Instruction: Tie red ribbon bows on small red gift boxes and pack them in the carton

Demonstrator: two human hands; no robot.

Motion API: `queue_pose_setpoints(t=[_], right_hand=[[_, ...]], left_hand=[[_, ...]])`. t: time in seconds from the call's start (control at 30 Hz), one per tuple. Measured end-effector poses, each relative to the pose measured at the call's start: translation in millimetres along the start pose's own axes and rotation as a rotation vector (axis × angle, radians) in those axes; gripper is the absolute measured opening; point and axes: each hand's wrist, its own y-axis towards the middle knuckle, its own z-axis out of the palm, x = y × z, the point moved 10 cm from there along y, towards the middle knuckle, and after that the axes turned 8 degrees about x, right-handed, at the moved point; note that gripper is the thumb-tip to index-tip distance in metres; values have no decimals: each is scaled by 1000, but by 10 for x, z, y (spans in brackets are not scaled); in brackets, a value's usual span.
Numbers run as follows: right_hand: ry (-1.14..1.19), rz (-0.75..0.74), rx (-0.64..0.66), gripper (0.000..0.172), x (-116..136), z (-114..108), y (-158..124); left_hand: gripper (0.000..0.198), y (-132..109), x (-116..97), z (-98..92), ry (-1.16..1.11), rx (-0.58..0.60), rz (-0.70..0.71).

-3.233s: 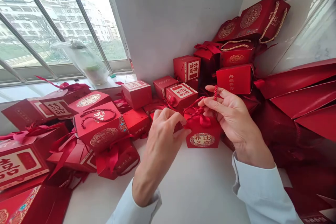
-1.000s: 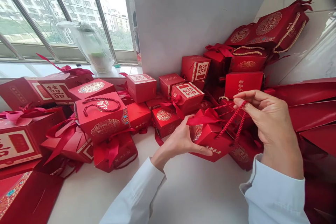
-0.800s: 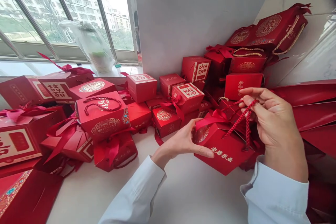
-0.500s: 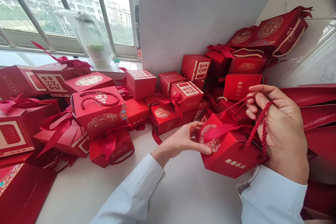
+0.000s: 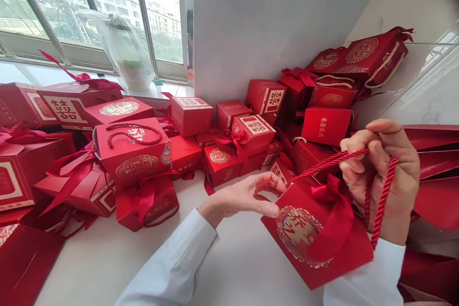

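A red gift box [image 5: 322,267] with a round gold emblem and a red ribbon bow [image 5: 332,229] hangs tilted at the right, its emblem side facing me. My right hand [image 5: 389,172] is closed on the box's twisted red rope handle [image 5: 330,163], which runs taut to the box's upper left and loops down on the right. My left hand [image 5: 244,197] is beside the box's left corner, thumb and fingers apart. Its thumb is at the box edge, and whether it touches cannot be made out.
Many finished-looking red gift boxes [image 5: 191,117] lie piled along the wall and on the left of the white table [image 5: 236,258]. Larger red boxes [image 5: 373,60] with cream rope handles are stacked at the back right. A clear plastic bag with a cup [image 5: 131,64] stands on the windowsill.
The gift box has turned, so its emblem side now faces me, and it sits a little lower. My left hand has loosened from its side. The right hand has drawn the rope handle taut.
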Motion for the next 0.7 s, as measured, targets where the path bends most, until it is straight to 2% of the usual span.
queue_pose_setpoints(t=[0.1, 0.3, 0.5, 0.6, 0.7], right_hand=[[-12, 24, 4, 20, -13, 79, -24], [6, -11, 93, 19, -23, 187, -18], [-22, -55, 123, 18, 52, 214, -59], [-118, 4, 122, 17, 30, 262, -75], [-258, 58, 194, 18, -65, 370, -53]], left_hand=[[53, 33, 25, 58, -33, -30, -1], [37, 52, 37, 32, -56, -131, 11], [44, 38, 7, -20, -50, -59, 48], [43, 0, 20, -66, -60, -47, 32], [43, -42, 81, -153, -63, -88, -37]])
